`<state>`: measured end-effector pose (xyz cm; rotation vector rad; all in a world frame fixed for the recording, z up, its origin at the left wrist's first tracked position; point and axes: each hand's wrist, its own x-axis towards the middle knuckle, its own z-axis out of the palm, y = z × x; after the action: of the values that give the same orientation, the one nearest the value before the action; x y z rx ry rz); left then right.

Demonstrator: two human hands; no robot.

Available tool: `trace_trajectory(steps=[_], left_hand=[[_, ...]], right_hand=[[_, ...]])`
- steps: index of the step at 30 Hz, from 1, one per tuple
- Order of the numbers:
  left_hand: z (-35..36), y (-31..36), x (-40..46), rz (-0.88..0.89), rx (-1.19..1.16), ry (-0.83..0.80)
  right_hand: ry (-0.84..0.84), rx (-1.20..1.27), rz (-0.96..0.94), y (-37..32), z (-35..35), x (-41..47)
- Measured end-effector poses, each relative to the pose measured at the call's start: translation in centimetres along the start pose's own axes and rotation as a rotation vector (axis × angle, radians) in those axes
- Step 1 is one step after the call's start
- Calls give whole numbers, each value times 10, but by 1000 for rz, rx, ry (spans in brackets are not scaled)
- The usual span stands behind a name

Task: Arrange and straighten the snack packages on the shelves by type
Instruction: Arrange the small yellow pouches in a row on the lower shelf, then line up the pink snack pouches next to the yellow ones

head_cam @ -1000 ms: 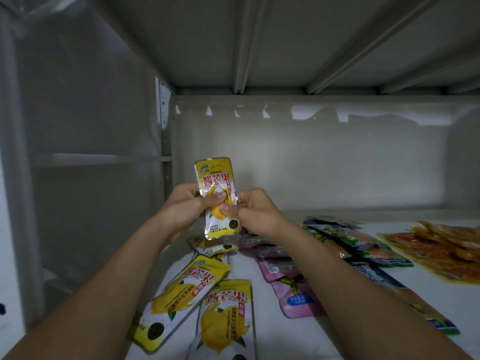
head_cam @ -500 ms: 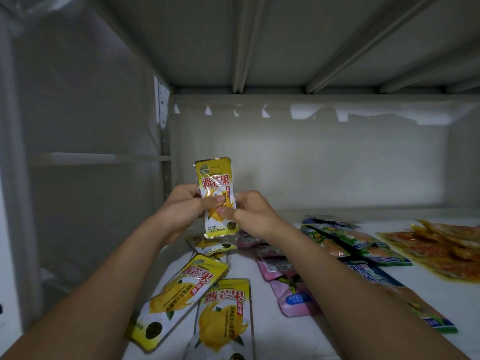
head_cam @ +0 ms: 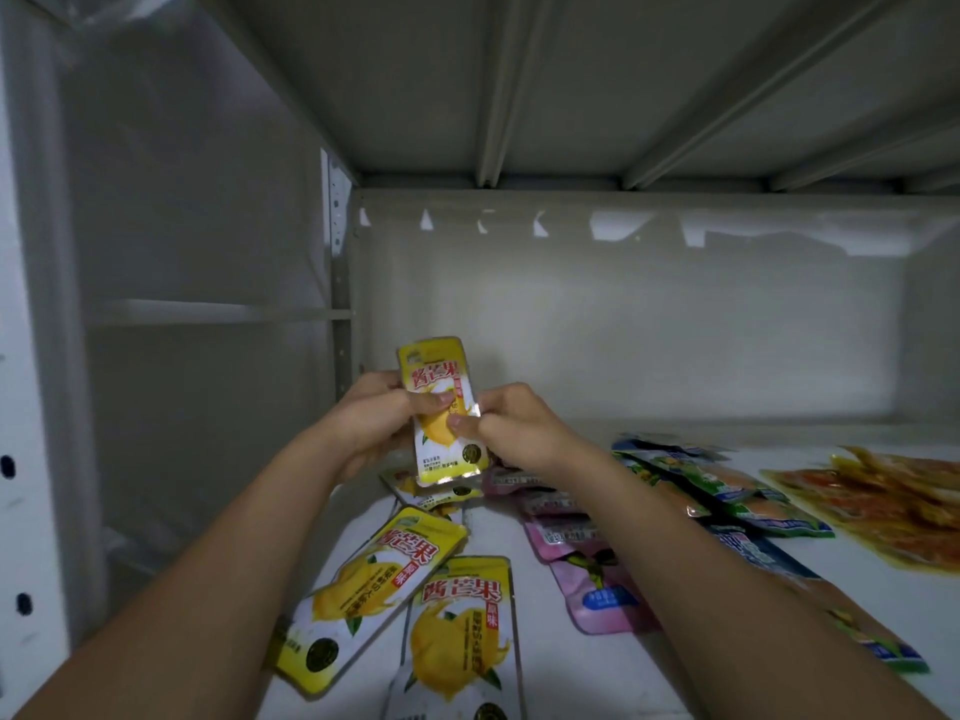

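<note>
Yellow foil mango pouches make up the leftmost group on the white metal shelf board (head_cam: 545, 667): two lie flat at about seven o'clock from the raised hands, the tilted yellow pouch (head_cam: 363, 595) leaning toward one o'clock and the straighter yellow pouch (head_cam: 457, 641) just beside it, their edges touching or overlapping. Above them the left hand (head_cam: 374, 423) grips one more glossy yellow-and-silver mango pouch (head_cam: 441, 413) upright in the air, thumb across its front and fingers curled behind, while the right hand (head_cam: 509, 426) pinches the pouch's right edge between thumb and forefinger. At five o'clock from that held pouch runs a column of pink plastic packets (head_cam: 582, 553), then a column of blue-and-green packets (head_cam: 727, 501) partly hidden under the right forearm, and at three o'clock, near the shelf's right end, a flat clear bag of orange-red snack strips (head_cam: 883, 501). The step in hand looks like smoothing the held pouch before it joins its own kind. Sorting by type seems largely done; straightening is not, since the lower yellow pouches sit askew. The next move likely calls for laying the held pouch flat in line with the yellow group, label up, then squaring the tilted one to match, without nudging the pink column alongside.
</note>
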<state>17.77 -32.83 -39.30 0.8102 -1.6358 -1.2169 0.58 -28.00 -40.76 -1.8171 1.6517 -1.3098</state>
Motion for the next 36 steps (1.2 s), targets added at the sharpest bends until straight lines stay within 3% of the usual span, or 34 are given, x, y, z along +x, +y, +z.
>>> trace_trajectory(steps=[5, 10, 13, 19, 22, 25, 32, 36], left_hand=[[-16, -8, 5, -197, 141, 21], [-21, -14, 5, -233, 584, 59], [-20, -16, 1, -229, 722, 100], [-14, -29, 14, -157, 787, 78], [0, -32, 17, -7, 757, 116], [23, -26, 23, 75, 779, 10], [68, -25, 46, -105, 996, -189], [70, -44, 52, -106, 938, -153]], right_hand=[[-1, -91, 120, -2, -22, -2], [11, -231, 231, 7, -57, -8], [17, -262, 297, 25, -67, -5], [18, -374, 343, 38, -75, 4], [44, -457, 353, 46, -68, 11], [45, -530, 359, 54, -60, 11], [-13, -614, 360, 67, -59, 10], [20, -589, 337, 69, -60, 13]])
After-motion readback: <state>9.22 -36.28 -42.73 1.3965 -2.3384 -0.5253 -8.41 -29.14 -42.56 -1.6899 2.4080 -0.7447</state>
